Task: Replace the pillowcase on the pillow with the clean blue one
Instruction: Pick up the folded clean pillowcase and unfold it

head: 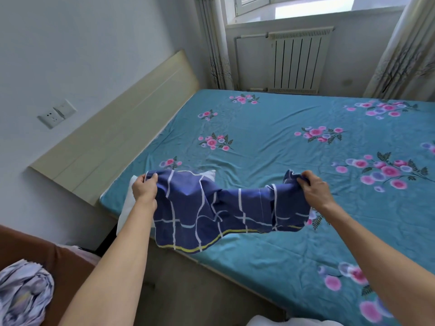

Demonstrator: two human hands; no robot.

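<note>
Blue pillowcase [219,208] held up, pillow [128,208] bare

Your left hand [144,188] and right hand [314,189] pinch its top edge; misjudge the opening and it bunches.

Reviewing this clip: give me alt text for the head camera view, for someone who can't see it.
Two bare hands, left hand and right hand, hold a dark blue checked pillowcase stretched between them above a bed with a teal floral sheet. A bare white pillow lies partly hidden behind the pillowcase, near the headboard.
</note>
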